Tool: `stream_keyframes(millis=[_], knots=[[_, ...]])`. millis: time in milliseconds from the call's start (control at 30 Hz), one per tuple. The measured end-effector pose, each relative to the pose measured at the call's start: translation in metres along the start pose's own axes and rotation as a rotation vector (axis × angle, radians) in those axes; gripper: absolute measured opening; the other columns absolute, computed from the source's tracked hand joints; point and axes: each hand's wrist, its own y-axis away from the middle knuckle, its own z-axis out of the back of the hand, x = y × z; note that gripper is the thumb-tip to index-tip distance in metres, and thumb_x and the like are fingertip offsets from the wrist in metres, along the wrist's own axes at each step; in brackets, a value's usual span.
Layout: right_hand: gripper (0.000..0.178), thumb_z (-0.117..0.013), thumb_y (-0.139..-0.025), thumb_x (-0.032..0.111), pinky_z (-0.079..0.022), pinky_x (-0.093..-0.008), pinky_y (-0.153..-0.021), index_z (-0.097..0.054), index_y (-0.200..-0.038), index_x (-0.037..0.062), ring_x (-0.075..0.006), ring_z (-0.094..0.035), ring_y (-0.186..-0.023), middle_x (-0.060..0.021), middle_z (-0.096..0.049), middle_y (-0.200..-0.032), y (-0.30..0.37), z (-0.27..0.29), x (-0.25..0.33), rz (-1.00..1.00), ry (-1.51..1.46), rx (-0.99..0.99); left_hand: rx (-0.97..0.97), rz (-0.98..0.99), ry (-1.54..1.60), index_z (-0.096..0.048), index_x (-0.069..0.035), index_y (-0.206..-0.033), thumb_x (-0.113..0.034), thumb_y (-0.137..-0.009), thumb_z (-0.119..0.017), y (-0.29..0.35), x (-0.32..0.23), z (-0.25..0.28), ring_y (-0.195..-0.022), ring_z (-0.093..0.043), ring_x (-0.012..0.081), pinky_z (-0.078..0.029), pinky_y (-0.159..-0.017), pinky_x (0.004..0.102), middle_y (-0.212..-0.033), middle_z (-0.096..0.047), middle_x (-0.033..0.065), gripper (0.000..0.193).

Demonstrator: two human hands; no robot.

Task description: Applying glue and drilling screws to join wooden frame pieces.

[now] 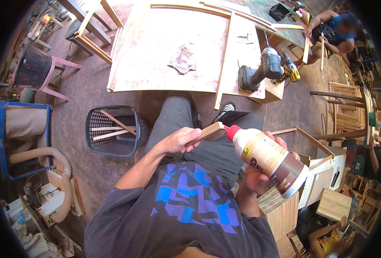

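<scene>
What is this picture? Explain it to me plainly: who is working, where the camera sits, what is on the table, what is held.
There is no machine: a person works with two bare hands. The picture comes from the left of two fisheye cameras worn on the head, looking down, so straight edges bend near its rim. The left hand holds a short, pale wooden stick. The right hand holds a large white, brown-labelled plastic bottle with a red nozzle, tilted so its tip is at or very near the stick's end. On the pale, flat-topped table ahead lie a crumpled greyish cloth, long thin wooden strips and a grey-and-black cordless drill.
</scene>
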Motion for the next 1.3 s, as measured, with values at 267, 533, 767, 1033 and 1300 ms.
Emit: stream_keyframes(millis=[267,533,767,1033,1300], knots=[[0.104,-0.083,-0.08,0.053,-0.047,-0.0612,-0.107,-0.013,-0.152,0.0258,-0.044,-0.051,-0.132,-0.0159,-0.045,-0.147,0.006,-0.002,0.002,-0.124,-0.08,-0.112,0.001,-0.002,0.006,-0.058,-0.005,-0.08,-0.063,-0.104,-0.041,0.002,-0.002,-0.002,-0.05,-0.045,0.0055,-0.036,-0.045,0.0214,-0.062,-0.052,-0.0008,0.065],[0.095,-0.071,-0.09,0.052,-0.047,-0.0619,-0.105,-0.011,-0.157,0.0176,-0.0513,-0.051,-0.13,-0.0267,-0.04,-0.148,0.003,0.006,-0.003,-0.017,0.008,-0.019,-0.058,0.003,0.043,-0.058,-0.005,-0.08,-0.063,-0.103,-0.041,0.004,-0.001,-0.001,-0.051,-0.045,0.0048,-0.035,-0.045,0.021,-0.062,-0.052,-0.0008,0.065],[0.096,-0.072,-0.09,0.05,-0.046,-0.0613,-0.107,-0.012,-0.157,0.0174,-0.0501,-0.049,-0.132,-0.027,-0.039,-0.148,-0.002,0.003,-0.002,-0.021,-0.064,-0.019,0.004,-0.027,0.016,-0.058,-0.005,-0.079,-0.065,-0.102,-0.042,0.002,-0.004,0.001,-0.049,-0.043,0.0043,-0.034,-0.045,0.0209,-0.062,-0.052,-0.0004,0.067],[0.08,-0.069,-0.093,0.047,-0.046,-0.0596,-0.107,-0.029,-0.155,0.0138,-0.0441,-0.051,-0.133,-0.024,-0.045,-0.146,-0.008,0.022,-0.035,-0.188,-0.232,-0.148,-0.002,-0.065,0.026,-0.057,-0.006,-0.077,-0.063,-0.103,-0.041,0.009,-0.008,0.01,-0.049,-0.045,0.0042,-0.035,-0.045,0.0211,-0.06,-0.052,-0.0017,0.065],[0.063,-0.061,-0.096,0.053,-0.059,-0.0551,-0.096,-0.052,-0.14,0.0082,-0.0369,-0.061,-0.124,-0.0134,-0.062,-0.133,-0.077,0.066,-0.1,-0.841,-1.07,-0.529,-0.191,0.017,-0.105,-0.063,-0.004,-0.08,-0.051,-0.104,-0.05,0.018,-0.011,0.034,-0.055,-0.05,0.0056,-0.041,-0.051,0.0223,-0.063,-0.056,-0.0011,0.054]])
